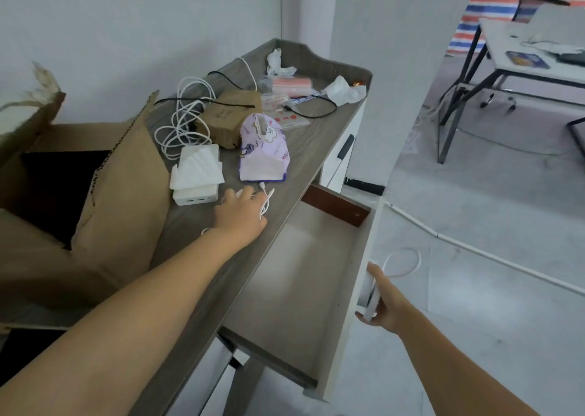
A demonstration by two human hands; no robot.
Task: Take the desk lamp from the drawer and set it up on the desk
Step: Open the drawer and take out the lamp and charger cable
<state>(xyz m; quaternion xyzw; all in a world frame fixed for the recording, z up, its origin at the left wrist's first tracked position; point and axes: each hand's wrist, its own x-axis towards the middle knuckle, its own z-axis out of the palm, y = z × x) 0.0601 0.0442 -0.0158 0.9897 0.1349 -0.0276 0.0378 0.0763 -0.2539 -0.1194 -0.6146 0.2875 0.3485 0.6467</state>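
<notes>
The grey wood desk (193,251) has its drawer (349,292) pulled out, and the drawer's floor is bare. My right hand (384,305) is outside the drawer's white front panel, shut on a white folded desk lamp (368,290). The lamp's white cable (411,262) loops above my hand. My left hand (242,213) lies palm down on the desk top with fingers apart, touching thin white earphone cords (266,199).
An open cardboard box (104,200) stands left of the desk. On the desk are a white charger block (196,195), a purple tissue pack (264,149), a coiled white cable (185,121), a brown box (231,116) and crumpled tissues. A white conduit (474,251) crosses the floor; another table (522,55) is far right.
</notes>
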